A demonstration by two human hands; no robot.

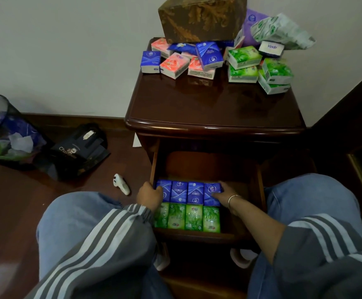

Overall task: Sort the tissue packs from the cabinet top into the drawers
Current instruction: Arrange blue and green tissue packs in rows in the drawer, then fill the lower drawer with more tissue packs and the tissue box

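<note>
The open drawer (253, 186) of the dark wooden cabinet (214, 108) holds a row of blue tissue packs (186, 192) with a row of green tissue packs (188, 216) in front of it. My left hand (148, 194) grips the left end of the blue row. At the row's right end, my right hand (223, 194) presses against the last blue pack with curled fingers. On the cabinet top lie loose blue packs (151, 61), pink packs (173, 65) and green packs (243, 57).
A brown patterned tissue box (201, 18) and larger purple and green wrappers (281, 31) stand at the back of the cabinet top. On the floor to the left are a mesh waste bin (5, 130), a dark bag (78, 149) and a small white device (121, 184).
</note>
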